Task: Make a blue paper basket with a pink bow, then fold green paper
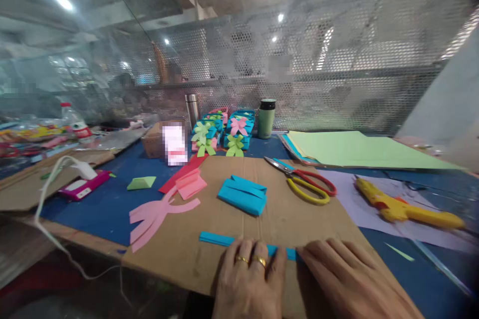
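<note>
A narrow folded strip of blue paper (215, 239) lies crosswise on a sheet of brown cardboard (160, 269). My left hand (249, 279) holds it down, fingers bent over its middle and thumb to the right; two gold-coloured rings show. My right hand (348, 276) lies palm down with fingers stretched out, the foremost fingertip touching the strip's right end. Beyond the hands rests a folded blue paper packet (241, 198). To its left are a pink paper cutout with curved strips (159, 217) and a folded pink paper piece (190, 184).
Scissors (312, 187) with red and yellow handles and a yellow glue gun (402, 207) lie right. Green sheets (348, 147) are stacked behind. Paper-bow bundles (235, 132), a green tumbler (266, 119) and a steel flask (192, 109) stand at the back. A white cable (41, 199) runs left.
</note>
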`<action>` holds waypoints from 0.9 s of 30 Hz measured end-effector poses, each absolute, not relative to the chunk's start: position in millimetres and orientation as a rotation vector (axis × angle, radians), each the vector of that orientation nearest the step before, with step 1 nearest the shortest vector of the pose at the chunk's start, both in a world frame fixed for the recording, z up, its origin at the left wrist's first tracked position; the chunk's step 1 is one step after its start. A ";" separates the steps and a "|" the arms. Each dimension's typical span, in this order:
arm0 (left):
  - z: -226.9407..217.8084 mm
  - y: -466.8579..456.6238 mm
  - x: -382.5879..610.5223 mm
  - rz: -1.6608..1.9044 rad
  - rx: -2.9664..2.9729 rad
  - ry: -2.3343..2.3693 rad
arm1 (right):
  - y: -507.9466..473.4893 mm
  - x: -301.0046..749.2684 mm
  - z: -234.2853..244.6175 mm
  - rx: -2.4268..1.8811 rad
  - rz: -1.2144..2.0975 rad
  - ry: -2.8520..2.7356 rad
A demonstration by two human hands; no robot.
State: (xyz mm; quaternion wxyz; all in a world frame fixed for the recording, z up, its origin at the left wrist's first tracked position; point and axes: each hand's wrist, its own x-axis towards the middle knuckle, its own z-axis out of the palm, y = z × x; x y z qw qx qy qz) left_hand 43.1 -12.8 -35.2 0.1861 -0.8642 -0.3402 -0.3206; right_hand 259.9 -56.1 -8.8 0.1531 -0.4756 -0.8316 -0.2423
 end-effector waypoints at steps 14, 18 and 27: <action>-19.2 -7.6 46.8 -0.918 -2.624 -1.041 | -72.3 245.5 16.0 -1.278 0.012 -2.156; -25.3 -8.1 35.2 -0.923 -2.654 -0.936 | -86.4 249.0 15.9 -1.380 -0.022 -2.036; -37.2 -14.3 19.2 -0.882 -2.651 -0.715 | -106.0 235.7 -12.9 -1.409 -0.499 -2.119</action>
